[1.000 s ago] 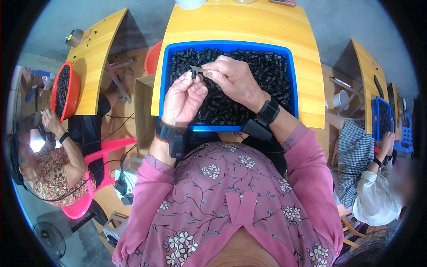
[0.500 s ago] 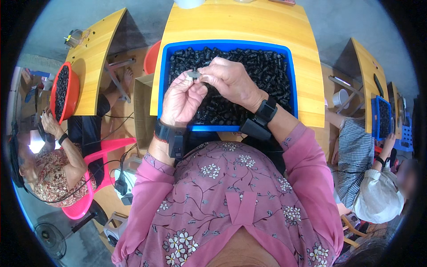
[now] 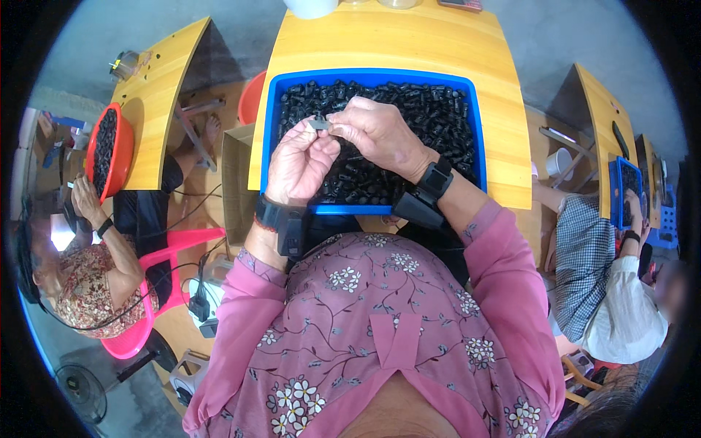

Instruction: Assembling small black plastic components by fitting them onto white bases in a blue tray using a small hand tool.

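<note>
The fingers of your left hand [image 3: 299, 164] are curled inward, with thumb and forefinger pinching a small dark piece [image 3: 320, 117] that is mostly hidden, while the thumb and forefinger of your right hand [image 3: 385, 139] press together on a thin grey blade [image 3: 320, 125] whose end sits at your left fingertips. Your other right fingers fold in toward the palm. The pinched piece and the blade are above the left half of the blue tray [image 3: 350, 210]; you cannot be told from here whether the edge is cutting in. Loose black pieces [image 3: 438, 135] fill the blue tray beneath both hands. Your wrists, each with a black strapped device, cross the near rim of the blue tray. The yellow wooden table [image 3: 505, 146] carries the blue tray, and a white container [image 3: 312, 7] stands beyond its far rim. A cardboard box [image 3: 238, 182] stands just left of the blue tray, below the table top. Well to the left of the blue tray, a co-worker [image 3: 91, 288] sits by a red basin [image 3: 123, 160]; well to its right, another co-worker [image 3: 621, 321] reaches into a smaller tray [image 3: 615, 197]
</note>
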`<state>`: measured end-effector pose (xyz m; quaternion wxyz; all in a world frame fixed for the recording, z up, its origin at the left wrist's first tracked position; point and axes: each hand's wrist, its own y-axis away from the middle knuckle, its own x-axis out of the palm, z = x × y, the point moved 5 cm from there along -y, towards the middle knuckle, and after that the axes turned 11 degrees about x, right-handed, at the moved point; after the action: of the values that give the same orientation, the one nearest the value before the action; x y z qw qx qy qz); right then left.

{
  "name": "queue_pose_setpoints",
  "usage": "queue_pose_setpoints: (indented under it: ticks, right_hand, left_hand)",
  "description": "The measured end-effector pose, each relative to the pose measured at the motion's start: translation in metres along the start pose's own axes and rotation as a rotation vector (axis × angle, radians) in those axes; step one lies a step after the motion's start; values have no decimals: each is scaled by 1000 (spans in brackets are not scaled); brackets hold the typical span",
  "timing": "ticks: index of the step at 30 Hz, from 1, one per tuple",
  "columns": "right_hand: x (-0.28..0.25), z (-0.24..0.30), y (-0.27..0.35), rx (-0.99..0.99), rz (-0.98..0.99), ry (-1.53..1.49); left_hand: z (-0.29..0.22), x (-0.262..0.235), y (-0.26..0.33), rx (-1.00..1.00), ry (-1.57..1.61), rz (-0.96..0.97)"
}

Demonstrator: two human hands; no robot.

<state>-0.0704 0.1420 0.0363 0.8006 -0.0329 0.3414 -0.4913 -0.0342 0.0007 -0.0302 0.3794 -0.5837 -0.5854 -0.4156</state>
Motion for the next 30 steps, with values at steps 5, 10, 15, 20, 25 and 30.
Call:
queue_pose_setpoints:
  ticks: [5,10,15,20,25,30]
  right_hand:
    - [-6,-6,-1,18,-64,14]
    - [-9,-4,1,20,-77,-19]
    - [-14,-12,0,165,-78,-144]
    - [-5,3,-1,233,-41,-253]
    - [-6,8,-2,339,81,-433]
    - [-16,1,-6,300,-19,-246]
  left_hand:
    - [0,7,-1,-24,0,102]
    - [-1,13,2,-51,24,82]
    - [-1,21,7,-52,61,86]
    - [-2,15,12,-21,-73,37]
    - [0,22,16,-22,-155,52]
    - [-7,31,24,-43,-164,69]
